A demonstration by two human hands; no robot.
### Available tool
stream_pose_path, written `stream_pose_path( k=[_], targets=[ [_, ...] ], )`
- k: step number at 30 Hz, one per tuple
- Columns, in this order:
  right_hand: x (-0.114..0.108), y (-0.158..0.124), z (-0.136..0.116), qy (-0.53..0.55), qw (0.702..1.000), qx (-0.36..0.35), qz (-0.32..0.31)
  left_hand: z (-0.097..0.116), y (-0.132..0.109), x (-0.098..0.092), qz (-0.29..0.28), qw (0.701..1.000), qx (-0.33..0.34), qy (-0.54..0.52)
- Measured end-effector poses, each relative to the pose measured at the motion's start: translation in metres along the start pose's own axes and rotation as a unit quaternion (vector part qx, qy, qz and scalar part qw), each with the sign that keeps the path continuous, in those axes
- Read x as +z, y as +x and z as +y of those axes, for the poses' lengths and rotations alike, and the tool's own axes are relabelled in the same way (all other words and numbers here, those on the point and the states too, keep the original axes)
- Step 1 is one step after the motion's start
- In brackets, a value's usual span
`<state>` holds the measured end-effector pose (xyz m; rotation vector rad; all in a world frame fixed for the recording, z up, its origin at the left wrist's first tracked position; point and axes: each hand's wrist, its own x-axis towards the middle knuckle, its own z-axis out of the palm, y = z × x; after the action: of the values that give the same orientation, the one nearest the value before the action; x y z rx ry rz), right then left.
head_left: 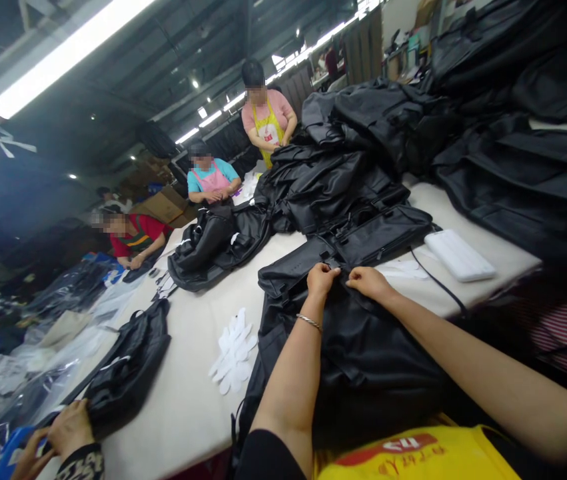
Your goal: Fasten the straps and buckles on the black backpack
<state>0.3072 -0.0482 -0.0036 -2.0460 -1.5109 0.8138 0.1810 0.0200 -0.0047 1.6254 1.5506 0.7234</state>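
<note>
A large black leather-like bag (373,347) with zips and straps lies across the table edge in front of me. My left hand (321,279), with a bangle on its wrist, pinches the bag near a small buckle at the middle. Close beside it, my right hand (367,283) is also closed, its thumb and fingers gripping the bag's black material. The exact piece between the fingertips is too small to make out. Beyond both hands lies the bag's flatter zipped part (383,237).
Left of the bag is a fan of white strips (234,350); to the right lies a white packet (460,255). Black bags are heaped at the back (333,180). Another person's hands (70,427) hold a black bag at lower left. Several people work around the pale table (188,353).
</note>
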Motion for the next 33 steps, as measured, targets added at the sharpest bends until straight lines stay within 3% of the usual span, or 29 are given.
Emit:
stream_pose_path(
  k=[4, 6, 10, 14, 18, 28, 33],
  targets=[
    [0.007, 0.006, 0.005, 0.010, 0.999, 0.033, -0.018, -0.006, -0.004, 0.002, -0.027, 0.996, 0.076, 0.033],
    [0.012, 0.006, 0.007, 0.012, 0.999, 0.051, -0.010, -0.010, -0.006, 0.005, -0.041, 0.996, 0.073, 0.022],
    [0.020, 0.002, 0.009, 0.015, 0.997, 0.069, 0.035, -0.019, -0.005, 0.013, -0.014, 0.998, 0.064, -0.016],
    [0.024, -0.003, 0.006, 0.011, 0.994, 0.058, 0.092, -0.024, -0.002, 0.017, -0.054, 0.993, 0.058, -0.088],
    [0.027, -0.002, -0.002, 0.006, 0.991, 0.040, 0.129, -0.025, -0.004, 0.017, -0.052, 0.991, 0.062, -0.107],
    [0.015, 0.001, 0.002, -0.044, 0.993, -0.003, 0.107, -0.026, -0.007, 0.021, -0.043, 0.990, 0.066, -0.118],
    [0.020, 0.005, -0.008, -0.074, 0.989, -0.002, 0.125, -0.025, -0.008, 0.020, -0.010, 0.995, 0.062, -0.077]
  ],
)
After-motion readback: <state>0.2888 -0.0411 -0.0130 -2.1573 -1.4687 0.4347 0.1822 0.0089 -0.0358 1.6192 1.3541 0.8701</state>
